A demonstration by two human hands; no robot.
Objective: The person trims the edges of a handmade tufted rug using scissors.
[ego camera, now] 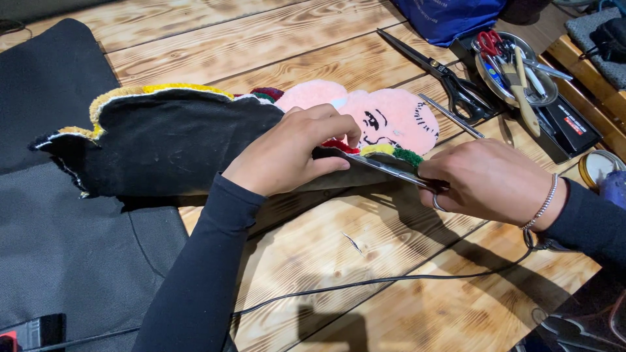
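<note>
Near the tabletop's (pixel 417 306) middle, the left hand (pixel 287 153) pinches the tufted rug's (pixel 391 117) folded black backing (pixel 169 140) while the right hand (pixel 486 179) grips small scissors (pixel 391 171) trimming its edge, seemingly much left.

A craft workshop is shown, most likely one for textile work. A rough wooden plank table (pixel 417 300) is used as the bench, and black fabric (pixel 72 248) is spread over its left side. Large black scissors (pixel 450 78) are laid on the planks, and a round metal tray (pixel 515 68) is filled with red-handled scissors and small tools. A tufted rug piece (pixel 391 117) with black backing is being worked on.
</note>
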